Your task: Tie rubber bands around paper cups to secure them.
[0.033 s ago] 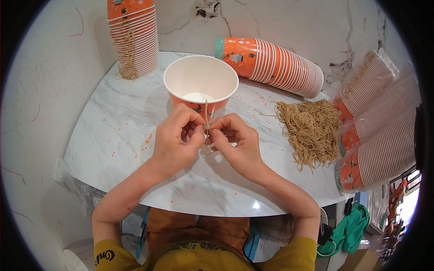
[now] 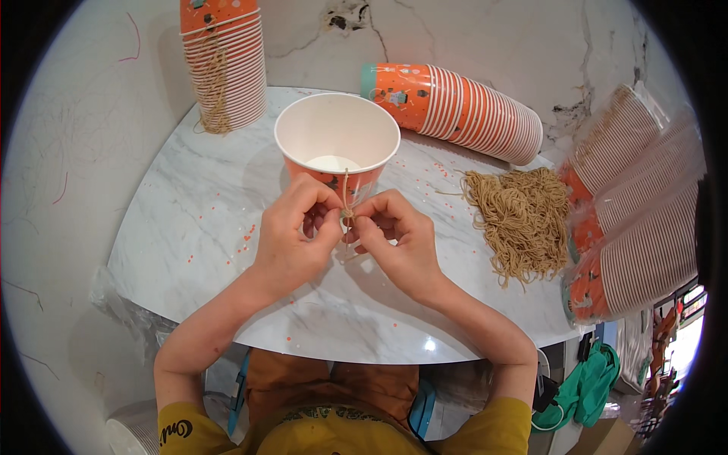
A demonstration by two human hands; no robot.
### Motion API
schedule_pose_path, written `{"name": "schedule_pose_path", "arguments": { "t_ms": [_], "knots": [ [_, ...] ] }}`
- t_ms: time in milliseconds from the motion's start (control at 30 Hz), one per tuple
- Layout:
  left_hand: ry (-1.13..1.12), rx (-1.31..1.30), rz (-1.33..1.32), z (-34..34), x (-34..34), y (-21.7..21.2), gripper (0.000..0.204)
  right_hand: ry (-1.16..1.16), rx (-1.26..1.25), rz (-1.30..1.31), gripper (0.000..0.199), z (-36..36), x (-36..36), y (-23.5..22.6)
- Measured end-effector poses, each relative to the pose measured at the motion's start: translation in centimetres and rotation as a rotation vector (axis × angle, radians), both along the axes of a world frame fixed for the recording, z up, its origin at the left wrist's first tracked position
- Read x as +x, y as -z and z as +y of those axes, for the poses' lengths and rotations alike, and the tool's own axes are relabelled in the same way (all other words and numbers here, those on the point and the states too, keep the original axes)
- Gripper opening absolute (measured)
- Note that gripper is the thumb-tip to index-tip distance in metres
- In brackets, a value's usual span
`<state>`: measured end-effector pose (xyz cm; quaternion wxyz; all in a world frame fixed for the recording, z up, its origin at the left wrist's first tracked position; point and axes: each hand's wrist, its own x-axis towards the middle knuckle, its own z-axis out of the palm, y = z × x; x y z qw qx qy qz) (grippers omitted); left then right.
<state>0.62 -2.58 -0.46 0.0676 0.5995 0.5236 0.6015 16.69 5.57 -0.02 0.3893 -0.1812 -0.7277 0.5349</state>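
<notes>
An orange paper cup (image 2: 337, 133) with a white inside stands upright on the table, just beyond my hands. A short piece of tan string (image 2: 346, 186) runs down in front of the cup's near wall, with a small knot between my fingertips. My left hand (image 2: 292, 231) pinches the string at the knot from the left. From the right, my right hand (image 2: 402, 246) pinches it at the same spot, thumb against forefinger. Parts of the string are hidden by my fingers, and I cannot tell how it is fastened to the cup.
Tan strings (image 2: 523, 220) lie in a heap on the right of the marbled table (image 2: 189, 258). A stack of cups (image 2: 455, 110) lies behind; another stack (image 2: 227, 76) with strings stands at far left. Bagged cup stacks (image 2: 644, 250) line the right edge. Orange paper bits are scattered about.
</notes>
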Motion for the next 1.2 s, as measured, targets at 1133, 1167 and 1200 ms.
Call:
{"name": "schedule_pose_path", "arguments": {
  "t_ms": [1133, 1167, 1200],
  "knots": [
    [-0.1, 0.213, 0.363, 0.1, 0.5, 0.5, 0.019, -0.192, -0.26, 0.041, 0.004, 0.4, 0.4, -0.2],
    [-0.089, 0.2, 0.325, 0.1, 0.5, 0.4, 0.018, -0.193, -0.261, 0.042, 0.004, 0.4, 0.4, -0.3],
    [-0.078, 0.188, 0.288, 0.1, 0.5, 0.4, 0.018, -0.19, -0.261, 0.034, 0.005, 0.4, 0.4, -0.3]
  ]
}}
